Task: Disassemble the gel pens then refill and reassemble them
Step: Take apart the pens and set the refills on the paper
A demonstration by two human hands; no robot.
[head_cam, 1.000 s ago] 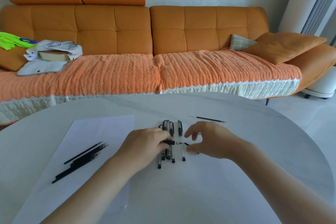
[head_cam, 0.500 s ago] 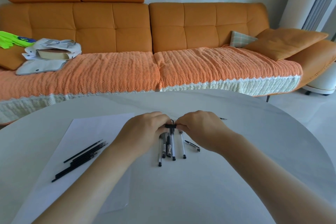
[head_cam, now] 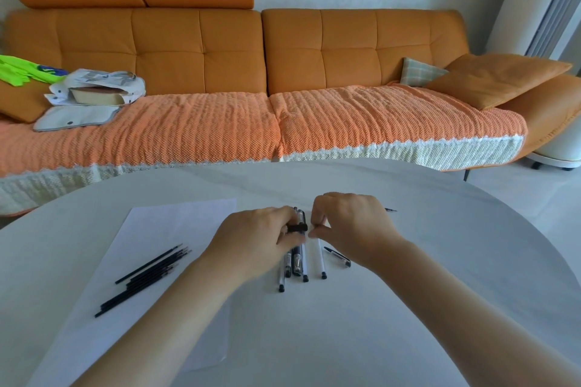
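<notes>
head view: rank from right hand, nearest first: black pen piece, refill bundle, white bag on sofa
1. black pen piece, on the table beside the right hand
2. refill bundle, left, on the paper
3. white bag, far left on the sofa

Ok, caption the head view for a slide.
Left hand holds a black pen part, right hand beside it, over the pens; refills lie on paper.

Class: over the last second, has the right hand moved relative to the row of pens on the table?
Yes. The right hand has shifted away from the person, toward the far ends of the row of pens.
</notes>
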